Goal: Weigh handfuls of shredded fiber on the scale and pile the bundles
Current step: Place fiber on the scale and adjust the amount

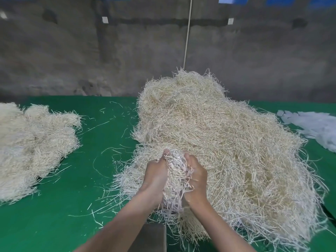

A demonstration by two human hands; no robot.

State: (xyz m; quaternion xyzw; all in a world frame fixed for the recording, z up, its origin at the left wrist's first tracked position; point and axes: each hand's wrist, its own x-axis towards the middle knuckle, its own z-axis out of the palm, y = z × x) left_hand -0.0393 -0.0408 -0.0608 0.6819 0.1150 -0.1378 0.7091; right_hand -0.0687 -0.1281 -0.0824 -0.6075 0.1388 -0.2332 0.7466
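A big heap of pale shredded fiber (218,135) covers the middle and right of the green table (101,135). At its near edge a handful of fiber (175,177) is squeezed between my two hands. My left hand (154,177) cups it from the left and my right hand (197,177) cups it from the right, fingers curled round it. Below my forearms a grey flat surface, probably the scale (151,237), shows at the frame's bottom edge; most of it is hidden. A lower pile of fiber bundles (32,142) lies at the left.
Loose strands (101,160) are scattered on the green cloth between the two piles. Clear plastic bags (316,128) lie at the right edge. A grey concrete wall (91,51) with a hanging cord (187,33) stands behind the table.
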